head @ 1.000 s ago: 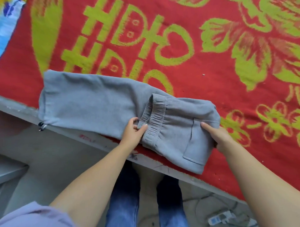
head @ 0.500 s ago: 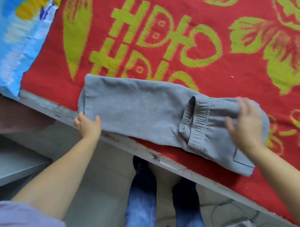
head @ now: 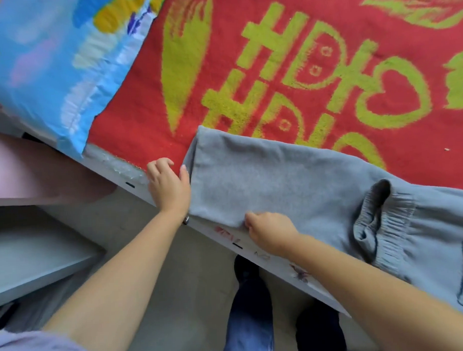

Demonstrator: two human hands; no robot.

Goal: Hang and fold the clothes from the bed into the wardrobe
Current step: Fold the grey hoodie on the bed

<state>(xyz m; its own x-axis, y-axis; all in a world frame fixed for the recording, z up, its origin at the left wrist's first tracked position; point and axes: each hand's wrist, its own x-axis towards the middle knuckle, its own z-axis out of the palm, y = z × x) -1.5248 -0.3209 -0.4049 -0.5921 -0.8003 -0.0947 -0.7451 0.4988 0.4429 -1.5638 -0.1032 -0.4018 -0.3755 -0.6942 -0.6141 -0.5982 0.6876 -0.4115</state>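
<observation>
Bare grey floor (head: 155,270) sits nearest, with the person's dark shoes and blue trouser legs at six o'clock, and a pale shelf (head: 31,263) at eight o'clock. Above it the white bed edge (head: 275,257) runs diagonally from nine toward four o'clock.

Half a second back the right hand was patting the waistband end; it has now crossed over to the leg end. The right hand (head: 271,233) pinches the near edge of the grey sweatpants (head: 291,183) with curled fingers, just below centre. The left hand (head: 167,186) grips the folded end at ten o'clock, thumb on top of the cloth and fingers curled at its edge. With both hands on that end, the next fold, leg end over toward the waistband, looks ready to start.

The sweatpants lie on the red blanket (head: 325,40) along the bed edge, long axis from ten to four o'clock, the elastic waistband (head: 384,222) toward three o'clock. A blue pillow (head: 50,66) lies farthest, at eleven o'clock.
</observation>
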